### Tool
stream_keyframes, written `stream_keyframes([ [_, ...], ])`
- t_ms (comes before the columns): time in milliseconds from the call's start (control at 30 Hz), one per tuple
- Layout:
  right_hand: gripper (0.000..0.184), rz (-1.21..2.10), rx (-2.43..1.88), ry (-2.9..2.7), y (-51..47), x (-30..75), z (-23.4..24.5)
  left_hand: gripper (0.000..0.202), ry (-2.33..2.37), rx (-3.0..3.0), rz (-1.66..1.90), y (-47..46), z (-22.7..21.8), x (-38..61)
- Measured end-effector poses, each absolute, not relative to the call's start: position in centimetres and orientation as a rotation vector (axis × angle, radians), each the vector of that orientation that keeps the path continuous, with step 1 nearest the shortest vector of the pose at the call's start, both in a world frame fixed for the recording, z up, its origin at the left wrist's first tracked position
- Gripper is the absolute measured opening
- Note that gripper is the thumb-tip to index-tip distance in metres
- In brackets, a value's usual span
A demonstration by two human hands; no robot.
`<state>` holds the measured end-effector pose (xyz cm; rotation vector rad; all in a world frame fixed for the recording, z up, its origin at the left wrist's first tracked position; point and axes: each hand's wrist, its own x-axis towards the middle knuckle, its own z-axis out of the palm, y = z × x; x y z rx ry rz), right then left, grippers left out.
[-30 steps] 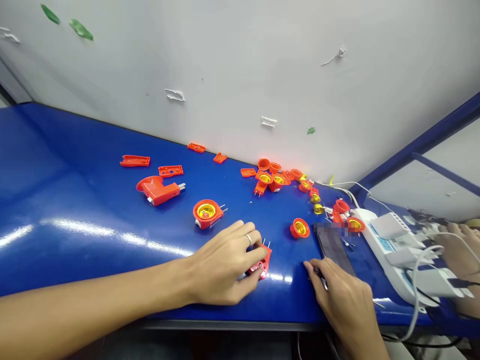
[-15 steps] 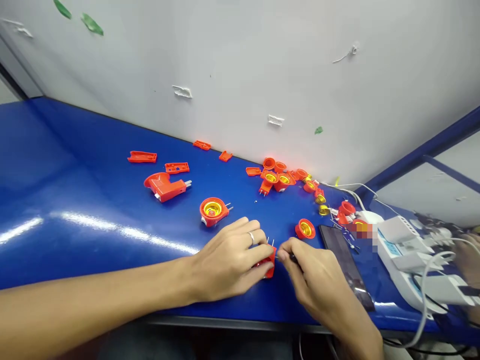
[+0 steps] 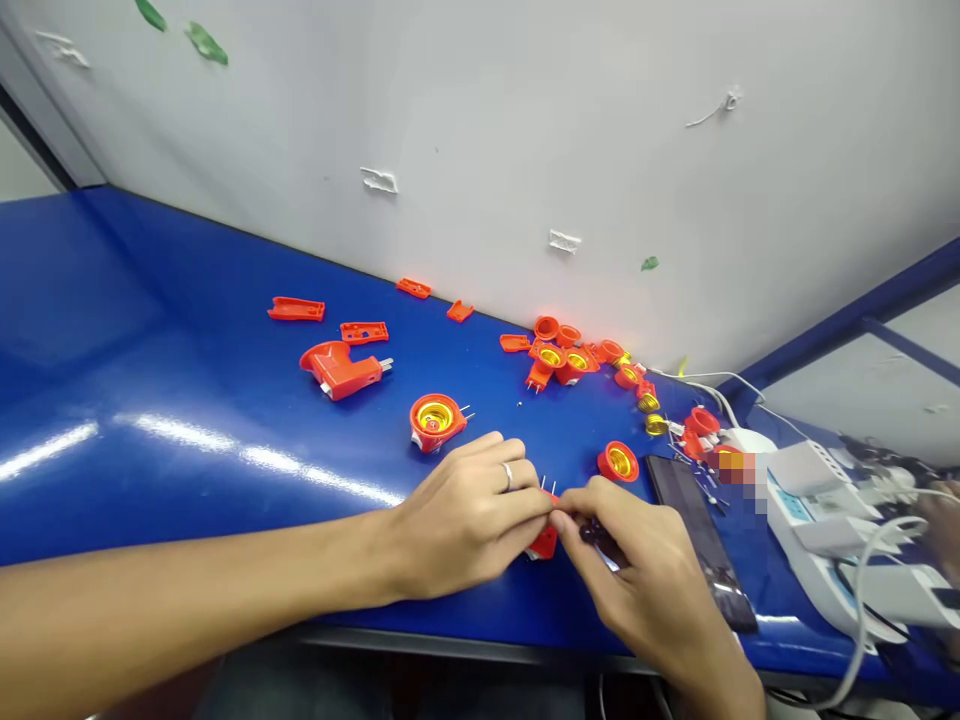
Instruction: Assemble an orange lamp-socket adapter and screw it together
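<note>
My left hand (image 3: 480,515) is closed around a red plug-in lamp holder (image 3: 545,541) near the table's front edge, its two metal pins pointing away from me. The fingers cover most of that piece. My right hand (image 3: 637,550) is shut on a screwdriver (image 3: 594,532), whose dark handle shows under the curled fingers. Its tip is hidden where thumb and forefinger meet the left fingertips at the red part. A round red socket with a gold lining (image 3: 619,461) lies just beyond my right hand. Another lamp holder (image 3: 435,420) with pins rests beyond my left hand.
A red lamp holder (image 3: 341,370) lies on its side at the left, near loose red covers (image 3: 297,309). Several red and gold socket parts (image 3: 574,362) cluster by the wall. A dark phone (image 3: 697,530) and a white power strip (image 3: 802,545) with cables stand right.
My right fingertips have moved in against the red lamp holder and the left fingers, where a thin metal shaft showed between them before. The whole view has shifted slightly.
</note>
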<state>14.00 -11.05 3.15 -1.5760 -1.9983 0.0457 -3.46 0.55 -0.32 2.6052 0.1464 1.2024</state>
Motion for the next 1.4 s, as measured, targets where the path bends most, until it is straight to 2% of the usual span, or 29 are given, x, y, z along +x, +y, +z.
stream_keyframes([
  [167, 0.008, -0.140, -1.647, -1.917, -12.9, 15.9, 4.3, 0.014, 0.236, 2.612, 1.088, 0.9, 0.5, -3.0],
  [267, 0.008, -0.214, -1.709, -1.850, -14.8, 17.7, 4.8, 0.016, 0.356, 2.723, 0.877, 1.3, 1.9, -1.1],
  [367, 0.007, -0.299, -1.734, -1.787, -16.4, 18.9, 4.8, 0.026, 0.460, 2.828, 0.627, 1.5, 3.3, 2.4],
  [533, 0.007, -0.355, -1.762, -1.724, -18.0, 19.7, 4.3, 0.048, 0.539, 2.850, 0.535, 1.3, 3.2, 8.5],
  [733, 0.006, -0.405, -1.708, -1.762, -18.4, 20.8, 3.7, 0.026, 0.536, 2.826, 0.447, 2.1, 2.4, 10.0],
  [833, 0.011, -0.430, -1.671, -1.774, -17.9, 21.0, 3.6, 0.026, 0.496, 2.804, 0.451, 1.8, 3.0, 8.4],
  [967, 0.019, -0.306, -1.598, -1.852, -17.1, 20.4, 3.9, 0.033, 0.405, 2.767, 0.472, -0.2, 3.5, 4.7],
  [1133, 0.016, -0.147, -1.551, -2.054, -16.2, 18.9, 4.7, 0.024, 0.274, 2.648, 0.630, -2.3, 3.3, 0.8],
  [1400, 0.017, 0.094, -1.573, -2.240, -14.3, 17.3, 5.9, 0.012, 0.264, 2.679, 0.645, -2.3, 3.0, -0.6],
])
